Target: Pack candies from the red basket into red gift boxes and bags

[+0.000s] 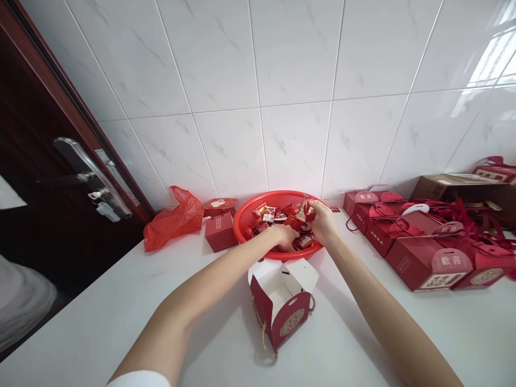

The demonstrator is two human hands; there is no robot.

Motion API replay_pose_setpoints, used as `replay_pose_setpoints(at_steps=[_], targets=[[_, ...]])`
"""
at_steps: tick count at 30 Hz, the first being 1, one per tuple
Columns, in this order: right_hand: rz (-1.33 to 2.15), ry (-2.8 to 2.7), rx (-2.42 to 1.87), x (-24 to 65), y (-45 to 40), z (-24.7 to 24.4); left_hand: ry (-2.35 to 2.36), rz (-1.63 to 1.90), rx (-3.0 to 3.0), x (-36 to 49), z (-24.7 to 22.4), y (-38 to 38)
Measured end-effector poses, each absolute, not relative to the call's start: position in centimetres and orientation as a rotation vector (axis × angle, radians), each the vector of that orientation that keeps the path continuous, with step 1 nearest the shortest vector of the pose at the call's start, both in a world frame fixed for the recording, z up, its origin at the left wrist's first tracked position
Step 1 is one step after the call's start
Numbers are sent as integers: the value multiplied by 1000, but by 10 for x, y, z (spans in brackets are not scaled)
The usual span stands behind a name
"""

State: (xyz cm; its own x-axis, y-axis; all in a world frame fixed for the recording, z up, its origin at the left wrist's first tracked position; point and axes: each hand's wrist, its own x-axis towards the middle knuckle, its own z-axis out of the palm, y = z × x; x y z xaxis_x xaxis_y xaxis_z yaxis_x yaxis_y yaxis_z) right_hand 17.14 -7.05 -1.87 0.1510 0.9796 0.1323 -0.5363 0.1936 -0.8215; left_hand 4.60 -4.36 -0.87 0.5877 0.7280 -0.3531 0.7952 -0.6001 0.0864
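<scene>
A red plastic basket (pixel 252 201) holds several wrapped candies (pixel 269 215) in red, white and gold. My left hand (pixel 286 238) reaches down among them with its fingers curled; the fingertips are partly hidden, and what they grip cannot be made out. At the basket's right side, my right hand (pixel 323 221) is closed around a few wrapped candies (pixel 305 209), held just above the others. In front of the basket, between my forearms, a dark red gift box (pixel 288 320) stands with its flaps up. Its white inside shows some small dark marks, and rope cords hang at its sides.
A red plastic bag (pixel 175 220) and a closed red box (pixel 220 232) are left of the basket. Several red gift boxes (pixel 427 258) stand at the right, before an open cardboard box (pixel 435 188) with red ribbons. Behind is a tiled wall (pixel 294 145); a door (pixel 40 161) is at far left.
</scene>
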Motion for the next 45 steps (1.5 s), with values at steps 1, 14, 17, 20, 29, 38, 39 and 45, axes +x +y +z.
replay_pose_setpoints(at_steps=[1, 14, 17, 20, 29, 38, 39, 45], targets=[[1222, -778, -709, 171, -70, -19, 1254, -409, 2589, 47, -9, -44], [1183, -772, -702, 171, -74, -17, 1043, -185, 2433, 39, -8, -45], [1164, -760, -700, 171, -76, -16, 952, -3, 2380, 24, -4, -35], [1198, -767, -678, 170, -78, -15, 976, 317, 2269, 2, -2, -23], [1209, -817, -692, 170, -83, -10, 1037, 998, 1793, -28, -12, -15], [1229, -865, -724, 170, -84, -11, 971, 1053, 1785, -24, -12, -21], [1234, -860, -732, 169, -84, -11, 949, 1068, 1768, -24, -11, -22], [1308, -882, -718, 169, -84, -11, 778, 1113, 1608, -20, -6, -28]])
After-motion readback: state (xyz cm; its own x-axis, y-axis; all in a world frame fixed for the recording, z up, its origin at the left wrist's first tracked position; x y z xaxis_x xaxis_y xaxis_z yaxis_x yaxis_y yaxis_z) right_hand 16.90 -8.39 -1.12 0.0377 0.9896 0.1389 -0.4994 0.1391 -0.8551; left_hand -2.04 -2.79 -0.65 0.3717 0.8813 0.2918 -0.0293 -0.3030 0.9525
